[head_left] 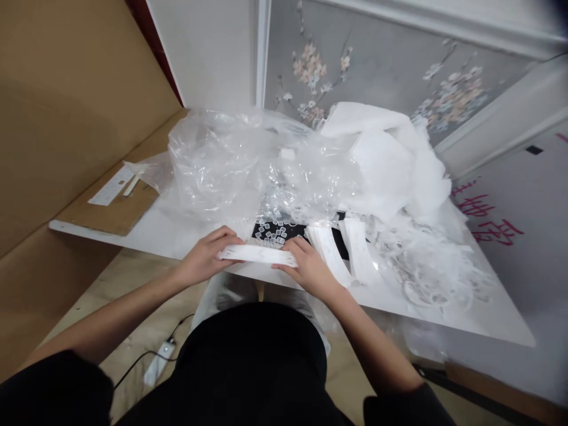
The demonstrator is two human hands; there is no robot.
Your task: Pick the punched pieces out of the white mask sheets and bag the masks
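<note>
A stack of white strips (260, 254) is held level between my two hands over the table's front edge. My left hand (208, 254) is closed on its left end, and my right hand (308, 266) pinches its right end. Beyond the stack lies a black sheet (290, 229) scattered with small clear-and-white square pieces (271, 232). Just right of my right hand are two more bundles of curved white strips, a nearer one (329, 254) and a farther one (360, 251). What material the strips are made of, I cannot tell.
Crumpled clear plastic bags (217, 165) and a pile of white sheets (390, 160) fill the table's back. Tangled white rings (437, 272) lie at right. Cardboard (119, 204) covers the left end. A power strip (160, 362) with a cable lies on the floor.
</note>
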